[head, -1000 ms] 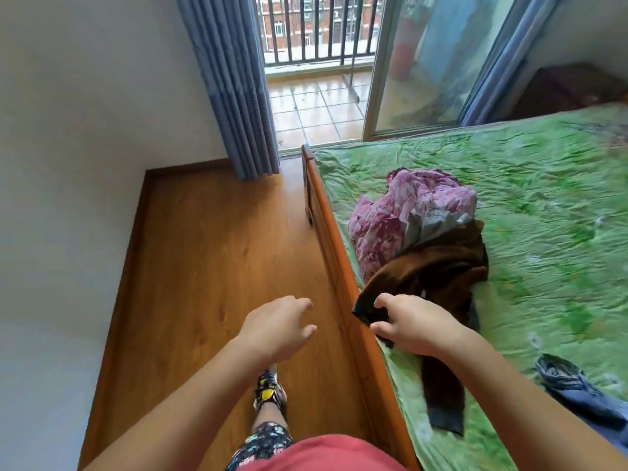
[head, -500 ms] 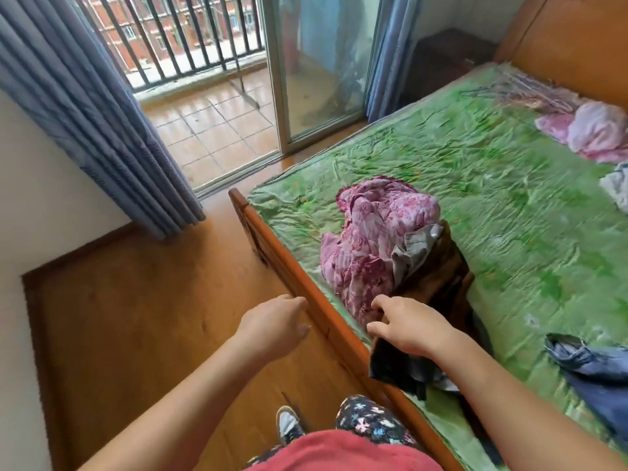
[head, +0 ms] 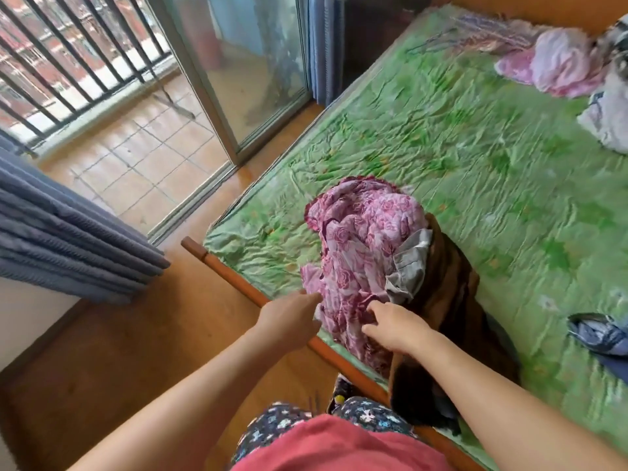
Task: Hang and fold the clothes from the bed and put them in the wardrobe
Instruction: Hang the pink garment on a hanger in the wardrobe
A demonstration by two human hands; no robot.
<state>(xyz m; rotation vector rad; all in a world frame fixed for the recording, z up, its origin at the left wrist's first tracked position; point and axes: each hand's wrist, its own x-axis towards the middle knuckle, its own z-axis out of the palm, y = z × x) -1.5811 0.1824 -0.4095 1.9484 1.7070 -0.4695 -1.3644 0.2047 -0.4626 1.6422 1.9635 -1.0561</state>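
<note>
The pink flowered garment [head: 360, 239] lies crumpled on the green sheet of the bed [head: 475, 164] near its foot corner, piled against a grey piece [head: 409, 263] and a brown garment [head: 452, 287] that hangs over the wooden rail [head: 238, 283]; the left hand [head: 292, 317] reaches its near edge with fingers loosely bent, and the right hand [head: 394, 324] curls its fingers down onto the cloth; blur hides whether either has a real grip. The likely trouble is a tangle; since the three pieces overlap, lifting the pink one may drag the grey piece along or tip the brown garment, already partly off the bed, down to the floor [head: 136, 351]; a hold on a single loose fold could also let the rest slide out. A long hem might catch on the rail's corner post as it comes up. For room, the bare floor on the left is open up to the curtain [head: 68, 232] and the glass door [head: 244, 62], so that side suits shaking the garment out; the middle of the sheet is free for folding; other clothes lie well apart, a blue garment [head: 594, 334] at the right and a pink bundle [head: 557, 66] by the head; the wardrobe is not in view.
</note>
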